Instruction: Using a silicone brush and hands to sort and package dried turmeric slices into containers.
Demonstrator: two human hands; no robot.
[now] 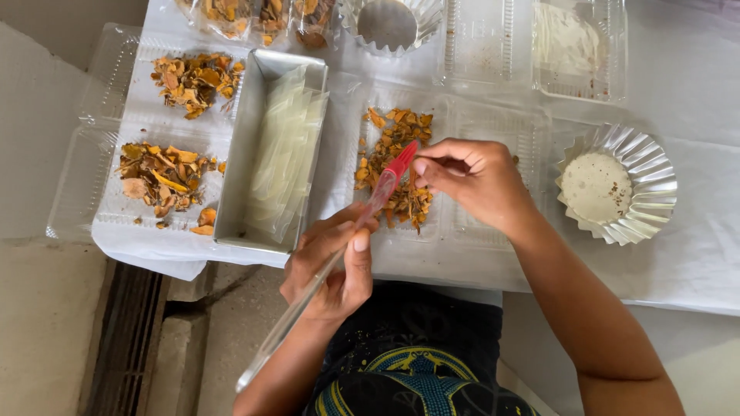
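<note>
Red-topped clear sleeve (362, 223) lies clamped in the left hand (330, 266) at mid-frame while the right hand (470, 179) pinches its mouth open, apparently filling, so dried orange pieces (393, 166) need feeding in.

soft, even daylight lit the scene brightly; the white desk (694, 254) cover looked nearly washed out, shadows were faint, the foil cup (624, 185) glinted, and focus was sharp.

- This is looking like a small home packing spot, not a factory: a table (694, 254) under a white sheet is standing over rough concrete floor (46, 323).
- Clear plastic trays (493, 46) are holding orange dried pieces (166, 176) (left and middle).
- Foil cups (617, 185) and a metal tin (239, 154) are sitting among them.
</note>
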